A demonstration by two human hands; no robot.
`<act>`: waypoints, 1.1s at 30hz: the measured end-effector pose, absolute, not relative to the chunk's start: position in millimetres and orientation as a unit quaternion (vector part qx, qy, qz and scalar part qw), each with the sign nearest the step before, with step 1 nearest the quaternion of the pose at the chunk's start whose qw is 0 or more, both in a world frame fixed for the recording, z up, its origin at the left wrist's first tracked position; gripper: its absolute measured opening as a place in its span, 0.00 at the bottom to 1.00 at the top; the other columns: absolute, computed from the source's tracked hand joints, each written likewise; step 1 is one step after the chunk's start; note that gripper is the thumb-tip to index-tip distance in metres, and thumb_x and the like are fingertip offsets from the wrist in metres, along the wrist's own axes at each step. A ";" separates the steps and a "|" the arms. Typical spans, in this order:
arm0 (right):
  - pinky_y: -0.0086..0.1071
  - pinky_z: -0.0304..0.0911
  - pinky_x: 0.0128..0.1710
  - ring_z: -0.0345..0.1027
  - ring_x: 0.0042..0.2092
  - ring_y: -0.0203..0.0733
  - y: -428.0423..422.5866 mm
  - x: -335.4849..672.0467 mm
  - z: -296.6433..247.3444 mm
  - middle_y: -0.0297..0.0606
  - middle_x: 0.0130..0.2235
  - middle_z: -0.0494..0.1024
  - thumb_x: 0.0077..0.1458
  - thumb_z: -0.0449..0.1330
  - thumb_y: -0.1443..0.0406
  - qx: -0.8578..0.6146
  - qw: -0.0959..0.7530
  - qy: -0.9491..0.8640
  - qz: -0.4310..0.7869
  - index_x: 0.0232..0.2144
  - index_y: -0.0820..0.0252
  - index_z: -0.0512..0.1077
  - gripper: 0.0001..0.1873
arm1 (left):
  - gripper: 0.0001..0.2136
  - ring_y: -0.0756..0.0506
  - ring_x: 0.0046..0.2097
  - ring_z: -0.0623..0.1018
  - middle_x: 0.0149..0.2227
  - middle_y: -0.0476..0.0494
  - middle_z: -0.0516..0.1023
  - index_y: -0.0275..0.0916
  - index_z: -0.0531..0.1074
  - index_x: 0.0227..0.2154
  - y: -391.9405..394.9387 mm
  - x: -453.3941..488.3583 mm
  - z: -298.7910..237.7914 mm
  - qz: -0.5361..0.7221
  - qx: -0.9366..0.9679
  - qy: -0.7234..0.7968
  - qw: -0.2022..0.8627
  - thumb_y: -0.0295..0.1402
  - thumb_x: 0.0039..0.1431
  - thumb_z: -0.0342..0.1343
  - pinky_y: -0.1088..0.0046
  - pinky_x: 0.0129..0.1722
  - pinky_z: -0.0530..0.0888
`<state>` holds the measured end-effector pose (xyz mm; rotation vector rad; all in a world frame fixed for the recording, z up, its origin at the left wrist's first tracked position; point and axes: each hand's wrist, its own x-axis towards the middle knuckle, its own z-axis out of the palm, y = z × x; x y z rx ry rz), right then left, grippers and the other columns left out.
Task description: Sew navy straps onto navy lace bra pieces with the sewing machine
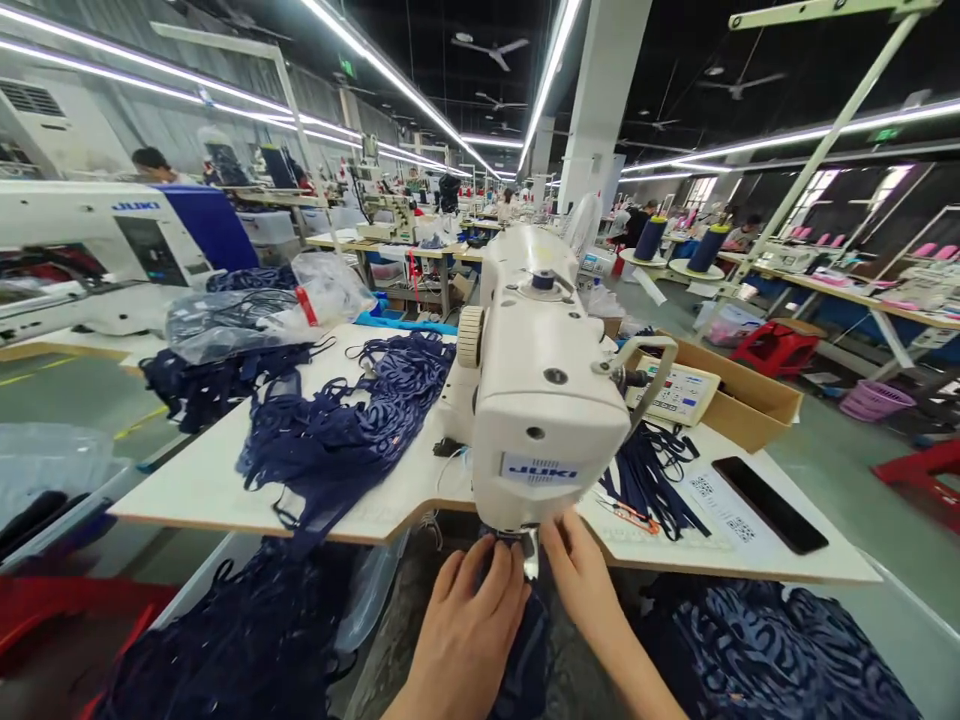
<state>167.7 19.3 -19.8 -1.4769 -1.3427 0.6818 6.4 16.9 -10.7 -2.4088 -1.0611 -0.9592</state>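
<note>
A white Juki sewing machine (536, 390) stands on the white table (210, 480) with its head toward me. Under its needle lies a piece of navy patterned fabric (517, 640). My left hand (469, 630) lies on this fabric just left of the needle, fingers stretched forward and pressed down. My right hand (581, 580) rests on the fabric just right of the needle, fingers extended toward the presser foot. Both hands touch the cloth flat rather than gripping it.
Piles of navy fabric (345, 420) cover the table's left; more hangs at lower left (240, 630) and lower right (772, 650). A black phone (769, 503), snips (626, 513), a control panel (675, 392) and a cardboard box (750, 400) lie right. Other workers sit at far stations.
</note>
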 end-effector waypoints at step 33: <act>0.27 0.59 0.30 0.65 0.29 0.37 -42.1 201.4 15.6 0.31 0.27 0.74 0.63 0.54 0.57 -0.481 0.277 -0.707 0.438 0.32 0.55 0.76 0.14 | 0.13 0.53 0.26 0.62 0.22 0.55 0.62 0.39 0.61 0.22 3.8 -26.2 33.7 -0.230 -0.773 -0.375 -0.458 0.36 0.60 0.54 0.78 0.26 0.60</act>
